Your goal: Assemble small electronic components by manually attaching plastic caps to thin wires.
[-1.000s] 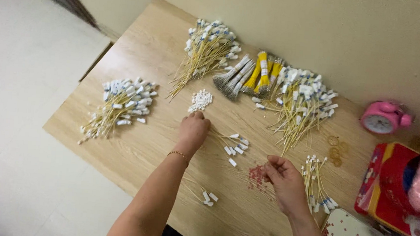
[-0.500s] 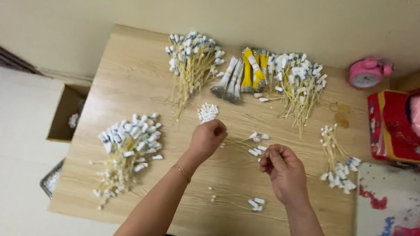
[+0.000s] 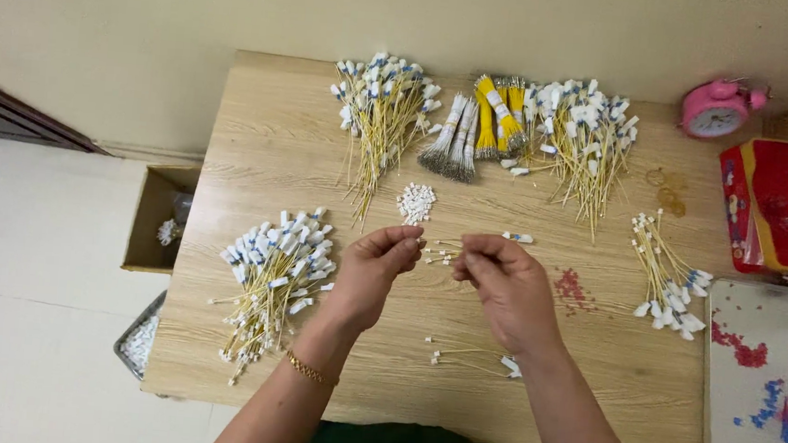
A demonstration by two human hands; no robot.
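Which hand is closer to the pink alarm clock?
The right hand. The round pink alarm clock sits at the wooden table's far right corner; the left hand is farther left of it.

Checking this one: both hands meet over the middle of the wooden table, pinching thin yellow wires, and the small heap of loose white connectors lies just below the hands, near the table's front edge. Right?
Not quite. The head view shows the small heap of white connectors above the hands, farther from the person, not near the front edge. The rest holds: the left hand and right hand meet over the middle of the wooden table, pinching thin yellow wires.
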